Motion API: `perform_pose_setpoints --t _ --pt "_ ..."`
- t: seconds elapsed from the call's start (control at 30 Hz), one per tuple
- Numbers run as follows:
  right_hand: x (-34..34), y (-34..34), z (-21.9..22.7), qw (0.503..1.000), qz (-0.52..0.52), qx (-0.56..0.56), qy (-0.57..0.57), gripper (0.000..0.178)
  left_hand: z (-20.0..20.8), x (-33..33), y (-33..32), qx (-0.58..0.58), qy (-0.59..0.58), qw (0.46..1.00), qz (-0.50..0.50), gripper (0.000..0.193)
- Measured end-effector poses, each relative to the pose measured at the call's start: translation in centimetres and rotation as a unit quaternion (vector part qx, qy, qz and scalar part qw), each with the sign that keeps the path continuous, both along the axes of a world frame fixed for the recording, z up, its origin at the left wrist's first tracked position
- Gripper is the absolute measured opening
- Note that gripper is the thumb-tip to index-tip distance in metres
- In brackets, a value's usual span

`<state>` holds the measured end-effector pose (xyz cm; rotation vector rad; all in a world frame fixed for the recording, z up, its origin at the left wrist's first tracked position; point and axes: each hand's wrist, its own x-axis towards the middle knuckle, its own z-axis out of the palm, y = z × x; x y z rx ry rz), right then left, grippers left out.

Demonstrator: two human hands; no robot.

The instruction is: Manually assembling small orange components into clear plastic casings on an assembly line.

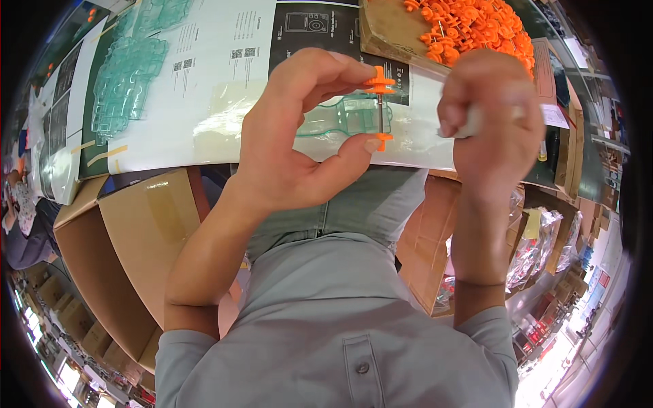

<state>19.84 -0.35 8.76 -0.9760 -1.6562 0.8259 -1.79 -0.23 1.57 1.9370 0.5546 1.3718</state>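
Observation:
Between the thumb and fingertips of my left hand (292,136) is an axle with orange gears (381,115). Its thin metal shaft stands upright in the picture, with a toothed orange gear at the far end and a smaller orange piece at the near end. My right hand (493,119) is raised to the right of it, curled and smeared by motion. Something small and whitish (469,122) shows at its fingers; I cannot make out what it is. Below the axle, a clear green plastic part (343,117) lies on the table, partly hidden by my left hand.
A cardboard tray (391,34) heaped with orange gear pieces (476,30) sits at the far right. More clear green plastic parts (129,85) lie at the far left of the white-covered table (197,129). Open cardboard boxes (146,211) stand below its near edge, beside my legs.

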Motion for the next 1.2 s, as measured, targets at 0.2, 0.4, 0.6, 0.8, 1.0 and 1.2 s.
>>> perform_pose_setpoints --t 0.2,0.4,0.6,0.8,1.0,1.2 --pt "1.0 -0.3 1.5 0.903 0.174 -0.026 0.393 0.043 -0.5 1.6 -0.4 -0.019 -0.099 0.995 -0.012 0.068" --pt "1.1 0.5 0.4 0.875 0.226 -0.013 0.427 0.042 -0.6 1.5 -0.9 -0.021 -0.112 0.993 -0.040 0.067" --pt "2.2 0.5 0.8 0.889 0.238 -0.099 0.377 0.042 -0.7 1.8 -1.4 -0.025 -0.097 0.994 -0.033 0.068" --pt "0.9 -0.1 -0.2 0.848 0.189 -0.054 0.492 0.039 -1.2 2.0 -1.2 -0.023 -0.088 0.995 -0.032 0.068" --pt "6.4 -2.2 2.5 0.918 0.019 0.067 0.390 0.034 -0.6 0.3 -1.2 -0.025 0.040 0.999 0.000 0.063" --pt "17.9 -5.3 2.6 0.828 -0.451 0.147 0.298 0.010 -3.6 -2.2 -2.2 -0.068 -0.018 0.996 0.049 0.061"
